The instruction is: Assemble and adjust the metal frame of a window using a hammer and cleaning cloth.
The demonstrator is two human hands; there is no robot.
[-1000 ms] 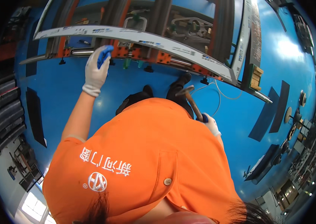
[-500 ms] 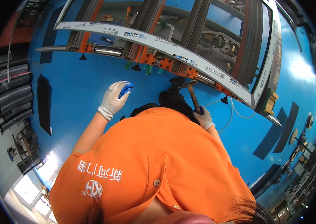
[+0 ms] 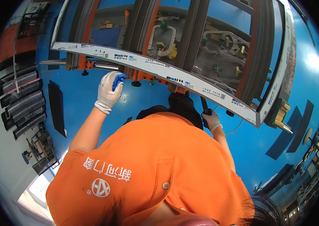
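Note:
Both hands wear white gloves with blue palms. My left hand point(image 3: 109, 90) is raised close to the near edge of a long white-filmed frame point(image 3: 136, 59). Its fingers curl loosely, with the thumb apart from them, and nothing shows between them. At right, my right hand point(image 3: 213, 120) is closed round the dark handle of a hammer point(image 3: 204, 103). The handle points away from me, and the white frame hides the hammer's head. The frame lies across a stand with orange and dark rails point(image 3: 135, 35), its near right corner close to my right hand.
Metal clamps point(image 3: 163, 41) and yellow blocks lie under the rails. A pale hose point(image 3: 236, 129) runs near my right hand over the blue floor. Dark rolls point(image 3: 23, 97) are stacked at far left, and dark mats point(image 3: 56, 109) lie on both sides. Wooden blocks point(image 3: 281, 115) sit beside the frame's right corner.
The stand and frame now sit nearer me in view. My left hand has moved up close to the frame's edge. The hammer's head, visible before, has gone beneath the frame.

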